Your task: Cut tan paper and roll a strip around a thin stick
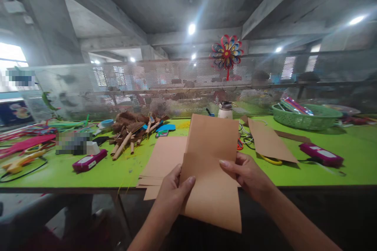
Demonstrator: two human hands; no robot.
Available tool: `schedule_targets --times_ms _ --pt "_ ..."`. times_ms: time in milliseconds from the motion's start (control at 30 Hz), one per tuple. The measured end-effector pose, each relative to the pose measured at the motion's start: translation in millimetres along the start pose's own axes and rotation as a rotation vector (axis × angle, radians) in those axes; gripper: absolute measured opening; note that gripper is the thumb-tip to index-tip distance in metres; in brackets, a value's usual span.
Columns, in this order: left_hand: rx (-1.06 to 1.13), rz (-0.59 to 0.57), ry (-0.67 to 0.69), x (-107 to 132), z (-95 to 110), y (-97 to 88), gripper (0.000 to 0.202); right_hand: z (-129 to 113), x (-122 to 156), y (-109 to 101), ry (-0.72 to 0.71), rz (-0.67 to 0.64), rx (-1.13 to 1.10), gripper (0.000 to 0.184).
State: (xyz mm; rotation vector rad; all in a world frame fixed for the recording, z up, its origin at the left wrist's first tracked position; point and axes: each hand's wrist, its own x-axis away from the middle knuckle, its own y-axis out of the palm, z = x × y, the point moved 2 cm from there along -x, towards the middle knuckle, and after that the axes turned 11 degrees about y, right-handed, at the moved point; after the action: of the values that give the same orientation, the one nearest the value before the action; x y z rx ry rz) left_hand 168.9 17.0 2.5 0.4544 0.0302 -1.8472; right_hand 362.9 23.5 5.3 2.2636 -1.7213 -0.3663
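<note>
Between my two hands a sheet of brown kraft paper [212,188] is held up over the table's front edge, with a crease or overlap running across its middle. My left hand [176,188] grips its left side, thumb on the front. On the right edge, my right hand [246,172] pinches the paper between thumb and fingers. More brown sheets [165,155] lie stacked behind my left hand, some poking past the table edge. Another brown sheet [272,141] rests at an angle to the right, over a yellow-handled tool [271,160].
Rolled brown paper pieces [129,131] form a pile at the left. Purple power strips [90,160] lie on the green table [118,174]. A green basket [309,117] stands at the back right, a bottle [225,110] behind the paper. A yellow glue gun [23,161] sits far left; mesh panels [132,86] border the back.
</note>
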Motion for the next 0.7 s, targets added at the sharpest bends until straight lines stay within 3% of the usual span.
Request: schedule_targets --times_ms 500,600,700 --pt "0.012 -0.046 -0.014 -4.8 -3.5 0.3 0.049 8.5 0.5 4.0 -0.018 0.029 -0.139 0.038" --pt "0.001 -0.042 -0.027 -4.1 -3.1 -0.7 0.049 8.8 0.3 -0.7 -0.093 0.067 -0.047 0.033" --pt "0.006 -0.068 -0.032 -4.0 2.1 0.8 0.048 2.0 5.8 -5.3 -0.250 0.070 0.212 0.027"
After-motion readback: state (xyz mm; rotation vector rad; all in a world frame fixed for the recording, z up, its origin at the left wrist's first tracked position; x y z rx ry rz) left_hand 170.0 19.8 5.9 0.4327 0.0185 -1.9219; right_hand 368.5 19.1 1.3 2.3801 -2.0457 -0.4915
